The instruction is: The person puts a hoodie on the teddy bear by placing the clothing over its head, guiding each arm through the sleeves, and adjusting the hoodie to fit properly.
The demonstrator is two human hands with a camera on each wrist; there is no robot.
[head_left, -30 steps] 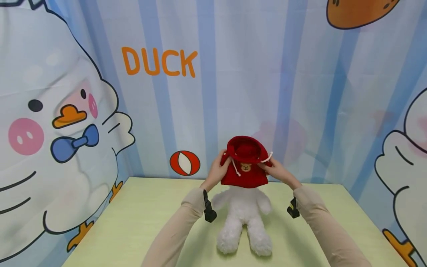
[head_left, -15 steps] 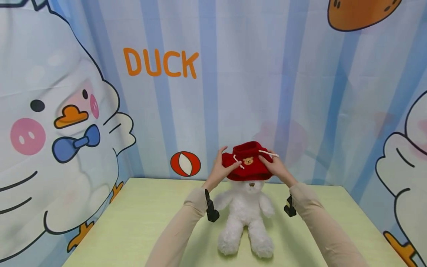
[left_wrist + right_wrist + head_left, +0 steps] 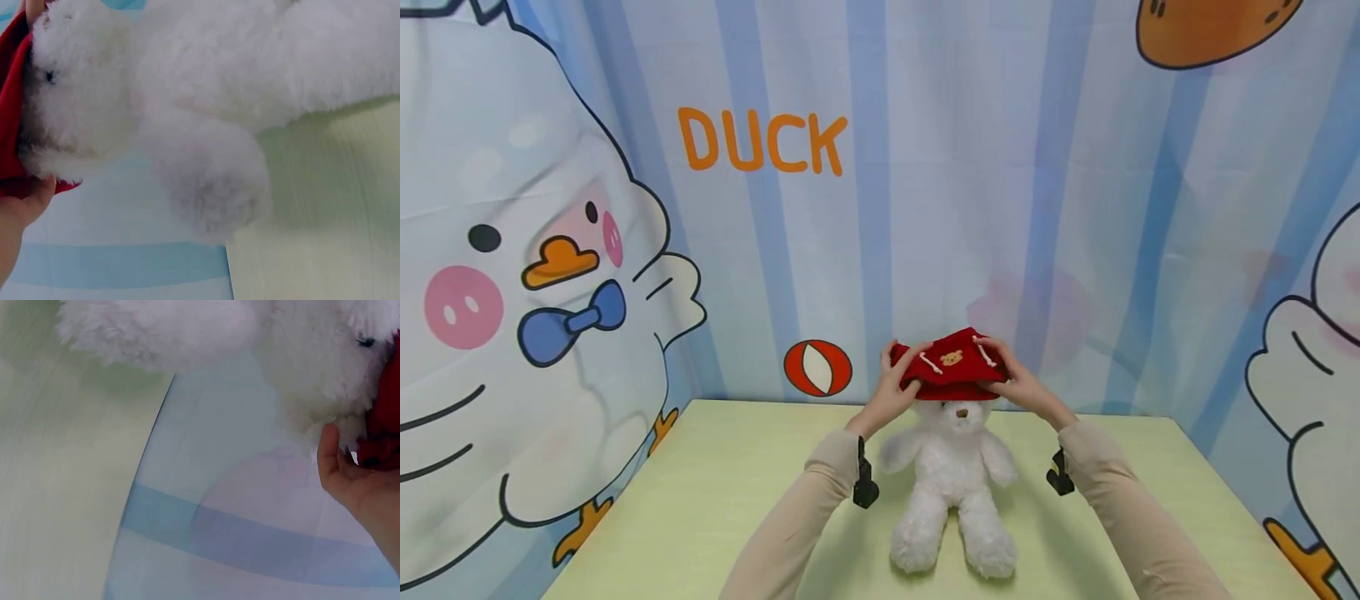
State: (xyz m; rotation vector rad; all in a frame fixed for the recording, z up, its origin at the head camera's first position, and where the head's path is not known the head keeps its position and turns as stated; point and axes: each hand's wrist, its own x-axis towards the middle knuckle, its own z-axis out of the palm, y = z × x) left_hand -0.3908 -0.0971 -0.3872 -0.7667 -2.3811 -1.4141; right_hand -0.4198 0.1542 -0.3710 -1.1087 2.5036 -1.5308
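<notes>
Compared with a second ago, when it was covering the white teddy bear [image 3: 951, 462] down to the neck, we are now holding the red drawstring top [image 3: 955, 385] up at the crown of the bear's head, so its nose and muzzle are showing below the hem. The open collar that was facing us is no longer showing, and the front is folding into a slanting peak, while the bear is keeping its place. Our left hand [image 3: 891, 392] and right hand [image 3: 1021, 385] are gripping the cloth on opposite sides of the bear's head, fingers lying over the front and thumbs tucking at the lower edge. The top is looking soft, matte and creased, with two white knotted cords [image 3: 985, 352] slanting beside a tan bear-face patch [image 3: 951, 358]. The bear is showing shaggy fur, stubby arms and thick rounded legs spreading over the pale yellow-green table [image 3: 760, 467]; behind it, a blue-striped curtain [image 3: 955, 167] is hanging in gentle folds.
</notes>
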